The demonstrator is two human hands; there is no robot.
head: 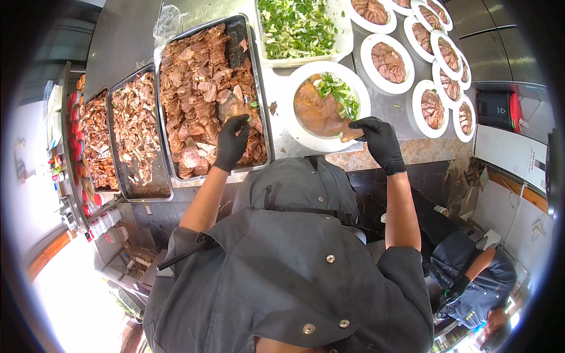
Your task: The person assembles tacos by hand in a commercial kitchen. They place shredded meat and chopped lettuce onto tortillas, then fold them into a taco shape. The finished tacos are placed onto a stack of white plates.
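Observation:
My left hand (234,142), in a black glove, reaches over the lower right part of a large metal tray (266,128) of sliced cooked meat (194,92). Its fingertips are at the slices; whether they grip one is unclear. With my right hand (380,143), also gloved in black, I pinch a meat slice (349,132) at the near right rim of a white bowl (289,110). Inside that bowl, overlapping meat slices (315,108) lie on the left and chopped green onion (340,95) on the upper right.
Behind the bowl stands a white tub (304,62) of chopped green onion. Several white bowls (387,84) of sliced meat spread over the right side, some stacked. Two more meat trays (141,192) (104,191) stand left, near crumpled clear plastic (167,26). A co-worker (474,269) is at lower right.

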